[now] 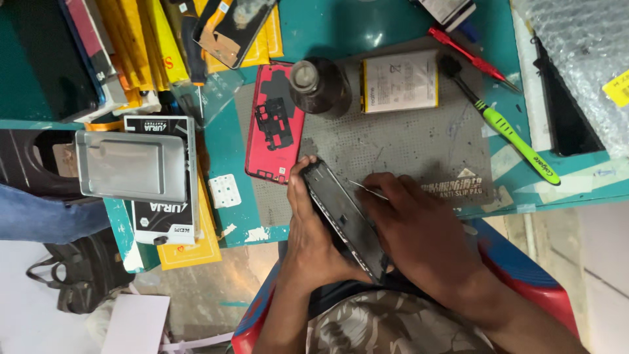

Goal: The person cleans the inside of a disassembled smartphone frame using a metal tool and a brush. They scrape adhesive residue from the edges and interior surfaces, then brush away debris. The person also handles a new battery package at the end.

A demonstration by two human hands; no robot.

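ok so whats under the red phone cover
The red phone cover lies partly on the grey mat, with its left edge over the green table. A black plate sits on top of it. Whatever is directly beneath it is covered.

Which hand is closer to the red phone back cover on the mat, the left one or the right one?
Left. The left hand grips the dark phone just below the red back cover; the right hand lies farther right, holding tweezers.
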